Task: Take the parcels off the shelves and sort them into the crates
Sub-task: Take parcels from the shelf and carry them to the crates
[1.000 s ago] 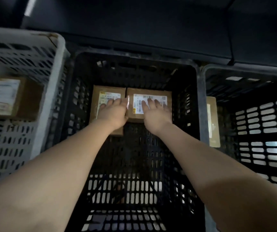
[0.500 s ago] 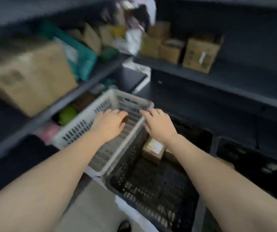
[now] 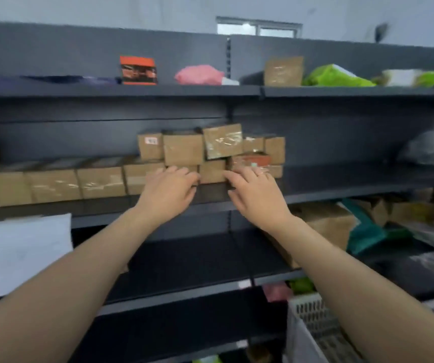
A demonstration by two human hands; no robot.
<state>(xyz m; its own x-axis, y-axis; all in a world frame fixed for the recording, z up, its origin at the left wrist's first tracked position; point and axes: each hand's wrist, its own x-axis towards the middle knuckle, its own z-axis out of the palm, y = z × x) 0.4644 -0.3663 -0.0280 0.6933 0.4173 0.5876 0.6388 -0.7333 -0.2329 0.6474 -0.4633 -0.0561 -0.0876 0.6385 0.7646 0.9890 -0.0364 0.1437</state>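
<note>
A pile of small brown cardboard parcels (image 3: 184,152) sits on the middle shelf (image 3: 341,179) of a dark grey rack. My left hand (image 3: 170,189) reaches to the lower row of the pile, fingers relaxed, in front of a small box. My right hand (image 3: 255,192), with a ring on one finger, is spread beside it, fingertips near a small box (image 3: 212,171) and an orange-labelled parcel (image 3: 252,160). Neither hand holds anything. A white slotted crate (image 3: 305,318) shows at the lower right.
A row of larger brown boxes (image 3: 53,184) lines the middle shelf to the left. The top shelf carries an orange box (image 3: 138,70), a pink bag (image 3: 200,74), a brown packet and green bags (image 3: 336,78). Lower shelves at right hold a box and teal bags. White sheet at left.
Both hands left the two parcels lying in the black crate and rose to the middle shelf. My view swung up from the crates to the rack.
</note>
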